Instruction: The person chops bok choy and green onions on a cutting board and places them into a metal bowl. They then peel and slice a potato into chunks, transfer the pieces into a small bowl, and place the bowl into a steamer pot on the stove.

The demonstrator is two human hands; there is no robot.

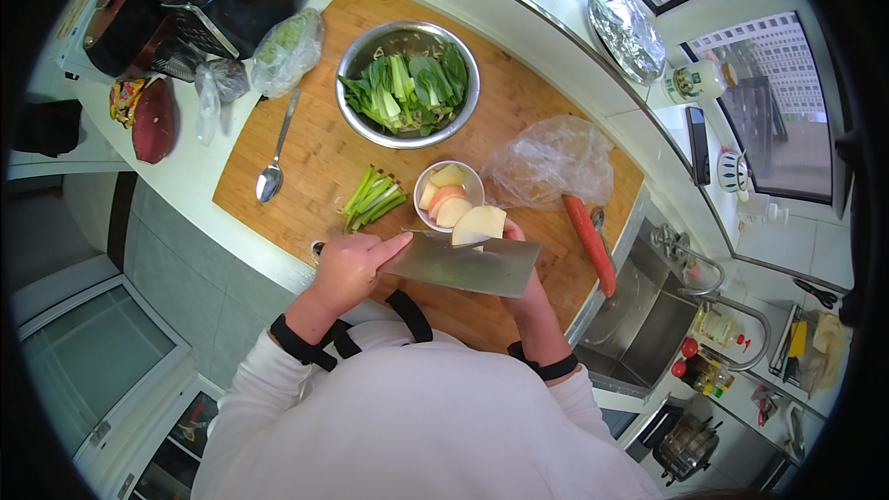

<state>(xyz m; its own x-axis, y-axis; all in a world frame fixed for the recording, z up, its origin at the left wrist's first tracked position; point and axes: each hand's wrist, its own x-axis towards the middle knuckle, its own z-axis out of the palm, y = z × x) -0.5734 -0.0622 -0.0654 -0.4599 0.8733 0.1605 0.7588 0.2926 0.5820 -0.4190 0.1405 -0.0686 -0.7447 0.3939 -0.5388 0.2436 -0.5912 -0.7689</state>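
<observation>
My left hand (351, 267) grips a broad cleaver (462, 265), its index finger lying along the blade; the handle is mostly hidden. Behind the blade, my right hand (526, 285) holds a large pale piece of cut fruit (479, 224), apparently apple. Part of that hand is covered by the cleaver, which overlaps the piece's lower edge. Just beyond is a small white bowl (421, 189) containing several pale slices (444, 200), one with a reddish face. Cut green stalks (375, 200) lie in a bunch left of the bowl.
On the wooden board (305, 160) stand a steel bowl (345, 114) of leafy greens (410, 87), a spoon (274, 167), a clear plastic bag (552, 160) and a carrot (589, 243). A sink (625, 305) borders its right side. A sweet potato (153, 121) sits on the left counter.
</observation>
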